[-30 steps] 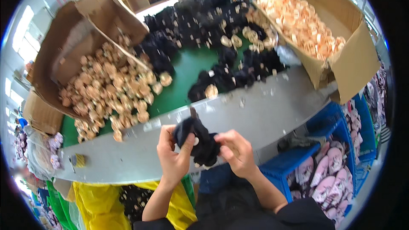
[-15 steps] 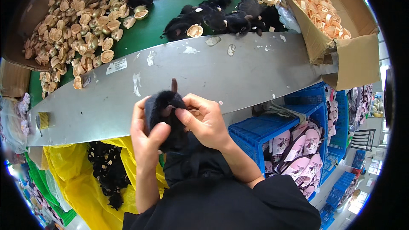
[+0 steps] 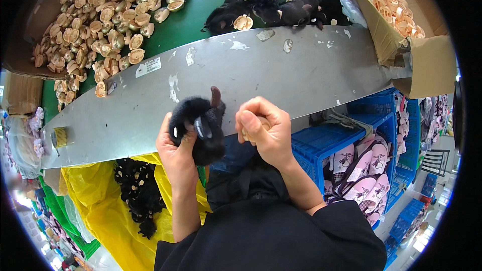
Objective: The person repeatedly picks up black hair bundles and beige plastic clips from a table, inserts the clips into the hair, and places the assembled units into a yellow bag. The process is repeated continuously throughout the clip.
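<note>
My left hand [image 3: 176, 153] is closed on a black furry plush piece [image 3: 208, 143], held up in front of my body near the metal table's edge. A brown ear-like tab sticks up from its top, and a shiny grey patch shows on its side beside my thumb. Just to the right, apart from the plush, my right hand [image 3: 275, 133] has its fingers curled round a beige plastic part [image 3: 257, 127]; most of that part is hidden by the fingers. Several black plush pieces [image 3: 281, 12] lie on the green surface beyond, with a round beige shell [image 3: 243, 22] at their near edge.
Beige and gold plastic shells [image 3: 108, 25] heap up at the far left. A cardboard box [image 3: 427, 65] of beige parts stands far right. Below the grey metal tabletop [image 3: 301, 68] are a yellow bag [image 3: 95, 200] with black pieces and blue crates [image 3: 311, 150] with pink slippers [image 3: 361, 175].
My right hand has come off the plush piece and moved right, with the beige part in its fingers. The left hand keeps hold of the plush. The whole view has shifted slightly.
</note>
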A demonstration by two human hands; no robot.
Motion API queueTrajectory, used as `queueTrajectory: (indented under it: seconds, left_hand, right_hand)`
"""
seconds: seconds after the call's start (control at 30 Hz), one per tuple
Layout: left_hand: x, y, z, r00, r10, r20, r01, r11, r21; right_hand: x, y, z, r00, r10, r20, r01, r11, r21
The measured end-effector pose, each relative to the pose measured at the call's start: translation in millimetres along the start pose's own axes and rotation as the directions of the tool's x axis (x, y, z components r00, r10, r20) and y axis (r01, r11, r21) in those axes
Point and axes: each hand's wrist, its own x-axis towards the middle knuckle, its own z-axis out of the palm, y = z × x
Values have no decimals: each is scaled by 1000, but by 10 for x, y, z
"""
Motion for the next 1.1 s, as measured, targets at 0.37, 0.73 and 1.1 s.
queueTrajectory:
  seconds: [0.37,0.73,1.1]
  left_hand:
    - [108,-9,-37,985,170,20,-168,939,299]
    - [-300,-47,55,842,225,490,-441,810,386]
    - [-242,-168,-9,839,-74,539,-152,919,364]
  right_hand:
    - [-98,-112,9,973,230,14,-228,952,202]
    - [-59,74,4,982,163,-96,-169,984,-57]
    - [-172,-90,101,983,-181,44,179,855,-486]
